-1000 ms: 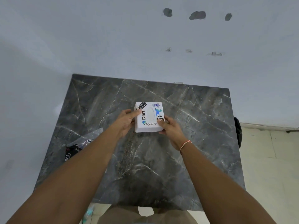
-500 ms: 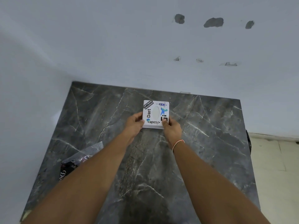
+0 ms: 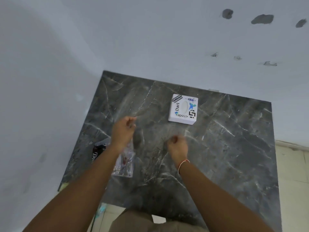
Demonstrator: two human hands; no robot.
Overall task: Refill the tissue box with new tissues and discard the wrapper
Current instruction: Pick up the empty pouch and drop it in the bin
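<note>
The white tissue box point(image 3: 183, 109), covered in stickers and with an oval slot on top, stands alone on the dark marble table point(image 3: 225, 148), toward its far edge. Both hands are off it and nearer to me. My left hand point(image 3: 123, 131) hovers with fingers curled and nothing in them, left of the box. My right hand point(image 3: 177, 145), with a thread band at the wrist, is a loose empty fist below the box. The clear plastic wrapper point(image 3: 125, 164), with a dark printed end point(image 3: 97, 152), lies flat on the table, partly hidden under my left forearm.
Pale walls meet the table at its far and left edges. Tiled floor point(image 3: 294, 164) shows to the right of the table. A small bluish scrap point(image 3: 101, 210) lies on the floor by the near left corner.
Both hands pushed the box farther away, then let go of it and drew back toward me. The left hand has moved left, above the wrapper. The view has swung left.
</note>
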